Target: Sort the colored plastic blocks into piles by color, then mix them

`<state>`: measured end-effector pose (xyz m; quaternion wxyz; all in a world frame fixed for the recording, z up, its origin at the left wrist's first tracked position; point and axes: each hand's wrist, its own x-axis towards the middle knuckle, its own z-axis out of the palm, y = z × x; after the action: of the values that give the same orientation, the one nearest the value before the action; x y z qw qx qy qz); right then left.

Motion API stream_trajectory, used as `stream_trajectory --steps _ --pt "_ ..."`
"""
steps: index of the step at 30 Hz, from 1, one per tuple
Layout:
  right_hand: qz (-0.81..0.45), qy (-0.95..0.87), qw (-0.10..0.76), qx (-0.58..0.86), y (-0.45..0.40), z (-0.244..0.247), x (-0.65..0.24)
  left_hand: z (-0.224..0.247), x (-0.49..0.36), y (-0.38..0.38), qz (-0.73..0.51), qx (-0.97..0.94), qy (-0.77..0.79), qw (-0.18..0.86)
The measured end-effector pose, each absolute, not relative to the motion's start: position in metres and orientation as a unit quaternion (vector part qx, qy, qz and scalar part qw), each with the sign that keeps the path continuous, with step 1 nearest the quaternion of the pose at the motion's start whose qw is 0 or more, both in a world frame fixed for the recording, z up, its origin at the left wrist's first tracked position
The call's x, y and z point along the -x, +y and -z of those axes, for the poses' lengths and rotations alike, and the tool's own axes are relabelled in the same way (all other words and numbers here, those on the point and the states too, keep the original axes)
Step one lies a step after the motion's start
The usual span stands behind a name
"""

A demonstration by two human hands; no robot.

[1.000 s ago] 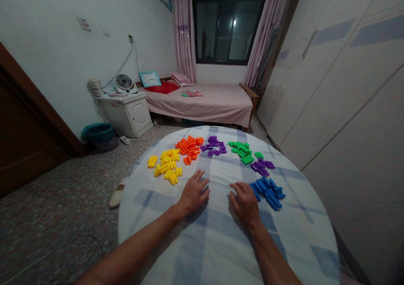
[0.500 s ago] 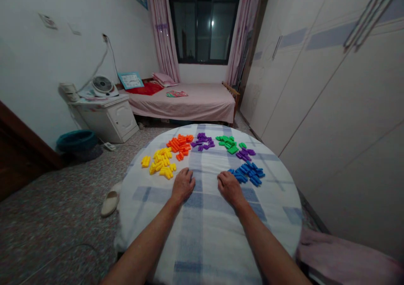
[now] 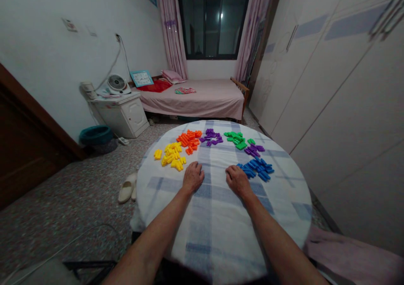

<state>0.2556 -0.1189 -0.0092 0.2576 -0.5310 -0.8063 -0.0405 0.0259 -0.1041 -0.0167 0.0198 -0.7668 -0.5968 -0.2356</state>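
Blue pieces [image 3: 259, 167] — just beside right hand [image 3: 239, 179].

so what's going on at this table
A person has both hands over a round table: the left hand nearest the yellow pieces, the right hand beside the blue pieces. Neither visibly holds anything. Orange pieces, green pieces and two groups of purple pieces lie farther away.

The light is dim — a glare dots the window [image 3: 212, 28].
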Motion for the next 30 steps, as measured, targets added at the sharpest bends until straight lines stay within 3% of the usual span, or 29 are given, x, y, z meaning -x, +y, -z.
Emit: stream_trajectory --steps 17,22,26,30 --pt "0.037 -0.807 0.243 0.537 -0.122 0.007 -0.252 0.023 -0.028 -0.103 0.245 0.769 -0.590 0.019" --pt "0.023 -0.796 0.333 0.506 -0.116 -0.004 -0.288 0.003 0.018 -0.091 0.340 0.772 -0.536 0.016" --pt "0.123 -0.613 0.407 0.666 -0.105 -0.004 -0.366 -0.018 0.113 -0.064 0.421 0.621 -0.651 0.109" --pt "0.077 -0.497 0.320 0.803 -0.094 0.016 -0.420 -0.008 0.188 -0.044 0.333 0.578 -0.743 0.041"
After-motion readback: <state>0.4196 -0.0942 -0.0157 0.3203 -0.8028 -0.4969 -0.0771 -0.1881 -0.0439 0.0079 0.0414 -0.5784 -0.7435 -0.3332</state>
